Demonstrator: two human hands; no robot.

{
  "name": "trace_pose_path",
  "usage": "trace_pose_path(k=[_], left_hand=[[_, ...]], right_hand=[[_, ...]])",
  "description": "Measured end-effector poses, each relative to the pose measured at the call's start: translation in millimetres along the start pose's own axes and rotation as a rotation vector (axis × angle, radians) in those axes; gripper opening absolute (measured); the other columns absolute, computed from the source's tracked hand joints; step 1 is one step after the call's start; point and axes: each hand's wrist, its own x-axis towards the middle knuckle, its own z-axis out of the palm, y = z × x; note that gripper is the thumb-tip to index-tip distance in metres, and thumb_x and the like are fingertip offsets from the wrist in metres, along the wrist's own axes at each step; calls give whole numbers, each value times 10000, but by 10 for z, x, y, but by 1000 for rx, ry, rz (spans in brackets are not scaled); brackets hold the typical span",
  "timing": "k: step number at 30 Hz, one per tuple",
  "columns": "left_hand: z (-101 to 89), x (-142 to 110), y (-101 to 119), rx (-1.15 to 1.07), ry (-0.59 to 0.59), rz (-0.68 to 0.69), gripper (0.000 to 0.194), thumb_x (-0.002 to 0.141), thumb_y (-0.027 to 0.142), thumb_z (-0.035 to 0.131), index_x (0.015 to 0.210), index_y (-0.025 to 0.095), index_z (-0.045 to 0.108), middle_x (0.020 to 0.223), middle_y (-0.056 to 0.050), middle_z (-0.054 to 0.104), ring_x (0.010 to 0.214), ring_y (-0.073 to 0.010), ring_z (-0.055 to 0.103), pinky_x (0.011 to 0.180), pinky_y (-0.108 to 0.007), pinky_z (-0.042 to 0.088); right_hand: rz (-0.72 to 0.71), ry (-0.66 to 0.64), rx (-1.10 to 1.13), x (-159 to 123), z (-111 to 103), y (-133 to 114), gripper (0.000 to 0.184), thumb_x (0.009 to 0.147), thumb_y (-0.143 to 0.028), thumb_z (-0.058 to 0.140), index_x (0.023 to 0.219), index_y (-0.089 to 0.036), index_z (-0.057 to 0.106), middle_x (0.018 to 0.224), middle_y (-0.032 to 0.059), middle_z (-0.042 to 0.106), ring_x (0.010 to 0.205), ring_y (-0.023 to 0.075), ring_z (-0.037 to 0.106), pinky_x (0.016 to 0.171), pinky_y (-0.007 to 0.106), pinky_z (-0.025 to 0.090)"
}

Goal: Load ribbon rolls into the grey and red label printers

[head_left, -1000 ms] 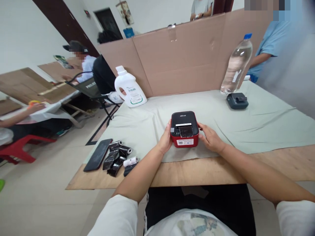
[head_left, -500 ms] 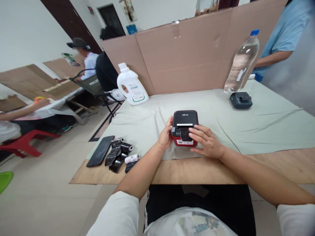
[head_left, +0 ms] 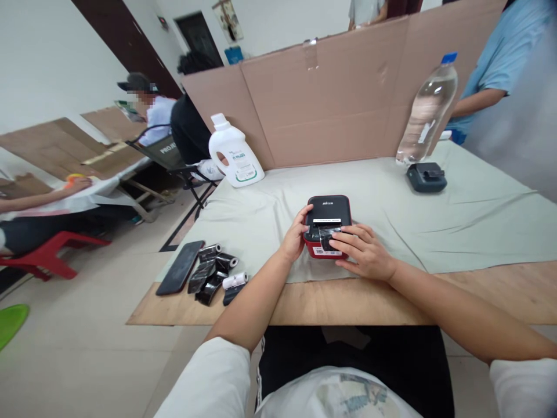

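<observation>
A small black-and-red label printer (head_left: 327, 210) sits on the cloth in front of me, with a glossy black strip (head_left: 326, 238) hanging out of its front slot. My left hand (head_left: 296, 237) holds the printer by its left side, thumb at the front corner and fingers along the edge. From the right, my right hand (head_left: 368, 252) has its fingertips on the strip, with the thumb low by the printer's front right. The fingers cover the strip's right part.
To the left lie a dark phone (head_left: 180, 268), several black ribbon rolls (head_left: 213, 273) and a white roll (head_left: 235, 280). A white jug (head_left: 235, 154) and a water bottle (head_left: 429, 113) stand by the cardboard screen (head_left: 331, 110). A dark device (head_left: 426, 177) rests at right.
The fingers of my right hand have shifted slightly left over the strip, and the strip has bent and catches more light. My left fingers have moved slightly up the printer's side.
</observation>
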Motion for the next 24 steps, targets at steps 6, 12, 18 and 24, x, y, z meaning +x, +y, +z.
trace_pose_path(k=[6,12,18,24], left_hand=[[-20,44,-63,-12,-17,46,759,577,155,537,1326,274,521,1417,2,523,1378,-255,393,1168,-398,269],[1,38,-82,-27,42,51,843,584,159,547,1404,310,422,1464,-2,459,1396,-232,376,1149,-367,298],[22,-23,-49,-36,11,-8,633,635,189,559,1267,220,536,1289,-46,620,1254,-261,522,1075,-407,373],[-25,-20,-82,-34,-2,-23,594,641,242,608,1231,222,547,1215,-46,648,1129,-249,588,995,-388,417]], right_hand=[[44,-58,17,-18,18,2,419,904,-388,593,1309,-282,575,1267,51,664,1210,268,550,1040,485,394],[76,-72,73,-20,8,0,439,904,-370,589,1335,-292,554,1278,57,655,1229,271,538,1049,497,386],[37,9,39,5,-26,20,458,891,-335,616,1335,-257,538,1241,79,669,1193,274,552,993,476,437],[135,23,143,-27,-38,92,568,941,-509,478,1435,-237,408,1373,131,556,1255,296,510,1012,504,435]])
